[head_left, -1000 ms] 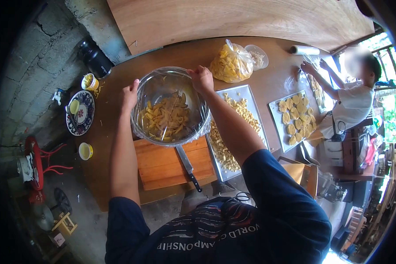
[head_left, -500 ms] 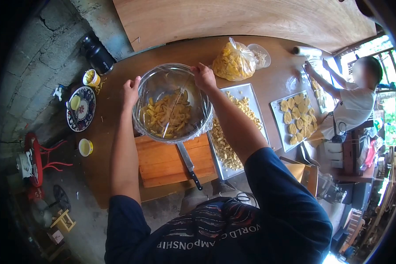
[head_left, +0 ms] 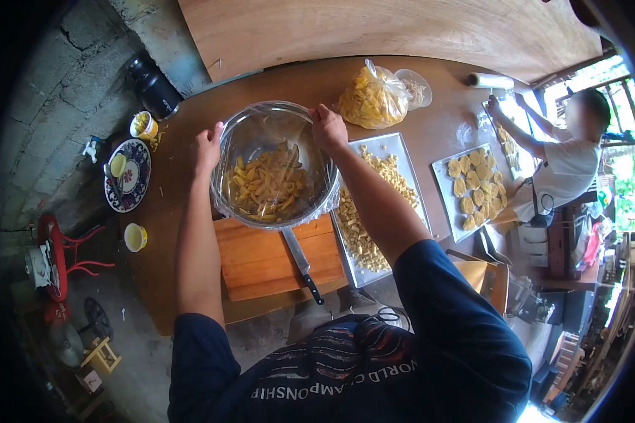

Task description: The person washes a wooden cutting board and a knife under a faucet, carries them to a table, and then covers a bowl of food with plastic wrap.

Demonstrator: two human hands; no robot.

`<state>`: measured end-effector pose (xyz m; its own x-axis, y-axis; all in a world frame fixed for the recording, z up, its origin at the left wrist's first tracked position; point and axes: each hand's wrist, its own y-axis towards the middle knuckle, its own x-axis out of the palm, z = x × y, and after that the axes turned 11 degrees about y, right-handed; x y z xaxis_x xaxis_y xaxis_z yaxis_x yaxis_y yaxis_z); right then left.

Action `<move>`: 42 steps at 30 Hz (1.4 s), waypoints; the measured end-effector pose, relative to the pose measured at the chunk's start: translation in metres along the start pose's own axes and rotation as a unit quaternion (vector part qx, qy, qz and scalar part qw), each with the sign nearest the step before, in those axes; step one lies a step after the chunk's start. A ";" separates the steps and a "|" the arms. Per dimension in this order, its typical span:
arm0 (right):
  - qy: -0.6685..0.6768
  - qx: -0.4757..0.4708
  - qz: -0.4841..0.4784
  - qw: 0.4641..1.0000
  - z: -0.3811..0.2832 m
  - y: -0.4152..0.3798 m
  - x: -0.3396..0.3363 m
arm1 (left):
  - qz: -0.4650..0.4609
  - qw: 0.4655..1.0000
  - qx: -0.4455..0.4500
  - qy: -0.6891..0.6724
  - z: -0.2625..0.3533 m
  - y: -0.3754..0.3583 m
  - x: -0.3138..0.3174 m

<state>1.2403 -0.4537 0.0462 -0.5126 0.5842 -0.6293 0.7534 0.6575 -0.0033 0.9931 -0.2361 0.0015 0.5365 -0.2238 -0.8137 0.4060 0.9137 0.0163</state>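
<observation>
A large round bowl (head_left: 227,201) stands at the back edge of a wooden cutting board, with yellow cut strips (head_left: 264,185) in its bottom. Clear plastic wrap (head_left: 279,127) is stretched over its mouth, and crumpled folds hang at the near rim. My left hand (head_left: 207,148) is closed at the upper left rim, thumb up, pinching the wrap's edge. At the upper right rim my right hand (head_left: 329,130) is closed on the wrap too; its fingertips are partly hidden. A knife (head_left: 300,259) with a black handle lies across the cutting board (head_left: 261,264), just below the bowl.
Right of the bowl is a tray (head_left: 415,180) of small cut pieces; behind it sits a filled plastic bag (head_left: 374,99). Another tray (head_left: 444,185) holds flat round pieces, near a co-worker (head_left: 568,158) handling a further tray. A patterned plate (head_left: 142,169), cups and a black flask (head_left: 152,88) stand left.
The long bright crease across the wrap has gone, and its surface looks smoother over the strips. Both hands stay at the rim, and the view has shifted very slightly.
</observation>
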 end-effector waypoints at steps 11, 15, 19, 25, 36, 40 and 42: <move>0.024 -0.002 0.011 1.000 -0.004 -0.005 -0.005 | -0.079 0.996 0.018 -0.045 -0.006 0.004 -0.005; 0.276 0.033 -0.056 0.959 0.061 0.025 0.011 | 0.005 0.974 -0.080 -0.212 -0.025 -0.030 -0.004; 0.345 0.101 -0.149 0.921 0.063 -0.027 -0.037 | 0.045 0.973 -0.096 -0.204 -0.026 -0.118 -0.031; 0.360 0.181 -0.116 0.908 0.062 -0.118 -0.042 | 0.038 0.930 -0.189 -0.312 -0.017 -0.191 -0.017; 0.510 0.242 -0.105 0.819 0.034 -0.204 -0.030 | -0.004 0.847 -0.208 -0.489 0.007 -0.228 -0.036; 0.549 0.267 -0.102 0.785 0.035 -0.207 -0.029 | -0.005 0.832 -0.236 -0.502 -0.009 -0.216 -0.021; 0.559 0.278 -0.097 0.775 0.038 -0.212 -0.027 | -0.022 0.819 -0.263 -0.509 -0.011 -0.214 -0.021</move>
<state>1.1103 -0.6265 0.0347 -0.4412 0.7508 0.4915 0.5188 0.6603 -0.5430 0.8867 -0.4230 0.0089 0.9776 -0.1832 0.1040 0.2106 0.8570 -0.4703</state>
